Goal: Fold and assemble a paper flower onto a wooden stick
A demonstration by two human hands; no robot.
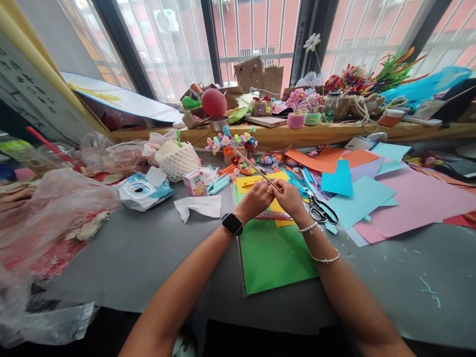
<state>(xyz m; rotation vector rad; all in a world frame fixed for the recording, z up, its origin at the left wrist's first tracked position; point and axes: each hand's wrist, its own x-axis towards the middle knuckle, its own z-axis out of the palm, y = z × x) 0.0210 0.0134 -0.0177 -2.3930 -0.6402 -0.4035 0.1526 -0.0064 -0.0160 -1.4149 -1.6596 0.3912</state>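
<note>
My left hand (257, 199) and my right hand (291, 199) meet over a green pack of paper (277, 263), fingers closed around a thin wooden stick (256, 168). The stick slants up and away toward a cluster of small colourful flowers (232, 144). A bit of purple shows by my left fingertips; what it is I cannot make out. Yellow paper (243, 184) lies under and behind the hands on the pack. Just right of my right hand rest black-handled scissors (323, 209), beside blue and purple paper strips.
Coloured sheets, among them a pink sheet (420, 203) and an orange sheet (320, 159), spread to the right. At left are a wipes pack (143, 191), a small box (194, 183), a tissue (199, 207) and plastic bags (55, 213). Another person's hand (15, 197) shows at the left edge.
</note>
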